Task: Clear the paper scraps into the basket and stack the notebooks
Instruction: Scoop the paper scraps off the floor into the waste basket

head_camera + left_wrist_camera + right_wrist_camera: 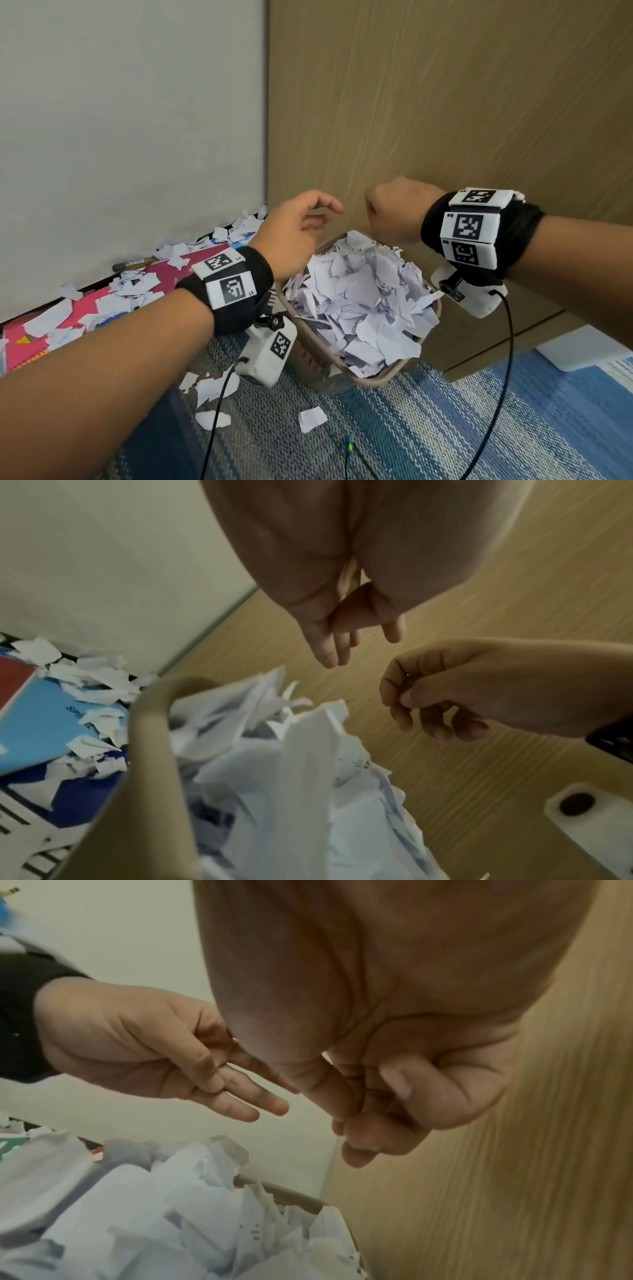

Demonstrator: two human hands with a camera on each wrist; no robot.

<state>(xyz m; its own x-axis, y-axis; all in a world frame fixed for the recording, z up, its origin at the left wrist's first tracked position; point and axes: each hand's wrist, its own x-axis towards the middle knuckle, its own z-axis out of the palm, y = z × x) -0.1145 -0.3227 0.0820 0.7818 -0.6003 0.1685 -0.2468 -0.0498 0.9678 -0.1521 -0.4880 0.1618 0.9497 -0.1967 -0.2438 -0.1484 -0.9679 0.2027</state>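
- Setting: corner where a pale wall [130,120] meets a wood-grain panel [462,102]; floor covered by a blue-grey woven carpet [445,428].
- Basket [373,378]: beige, stands on the carpet against the panel, heaped above its rim with white paper scraps [356,301]. Its near side is partly hidden behind the left wrist camera housing.
- Loose scraps [313,418] lie on the carpet in front of the basket; more are strewn along the wall at left.
- Notebooks: a red-covered one [89,305] lies flat on the floor by the wall, largely buried under scraps; a light blue cover [41,718] shows beside it in the left wrist view. How many there are, cannot tell.
- A pen-like object [135,264] lies at the wall base; too small to identify surely.
- Left hand [298,233]: above the basket's far left edge, fingers extended and relaxed, holding nothing.
- Right hand [394,212]: above the basket's far side, near the left hand but apart from it; fingers curled inward with thumb against them. No paper visible in it, though the inside of the fist is possibly not fully shown.
- Both forearms cut off at frame edge.
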